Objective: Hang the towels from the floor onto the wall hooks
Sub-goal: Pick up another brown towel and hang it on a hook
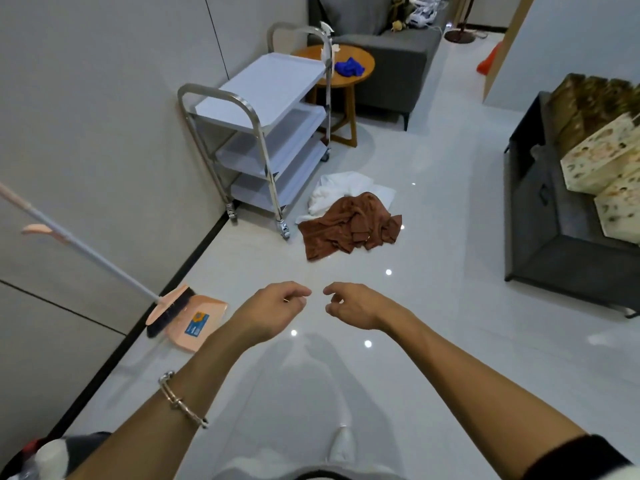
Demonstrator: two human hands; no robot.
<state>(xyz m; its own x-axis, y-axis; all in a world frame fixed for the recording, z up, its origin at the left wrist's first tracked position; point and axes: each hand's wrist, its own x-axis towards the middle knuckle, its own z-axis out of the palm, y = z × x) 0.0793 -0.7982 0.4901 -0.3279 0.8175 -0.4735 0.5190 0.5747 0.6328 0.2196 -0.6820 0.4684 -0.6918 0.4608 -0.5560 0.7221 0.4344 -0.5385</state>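
Observation:
A crumpled brown towel [348, 225] lies on the glossy white floor, partly on top of a white towel [341, 190] behind it. Both sit just right of the steel cart's wheels. My left hand [273, 311] and my right hand [349, 306] hang out in front of me over bare floor, well short of the towels. Their fingers are loosely curled and hold nothing. The fingertips of the two hands nearly meet. No wall hooks show in this view.
A three-shelf steel cart [263, 133] stands against the left wall. A broom and pink dustpan [188, 318] lean at the wall nearer me. Behind are a round wooden table [346, 69] with a blue cloth and a grey sofa [391, 50]; a dark cabinet [554, 216] stands right.

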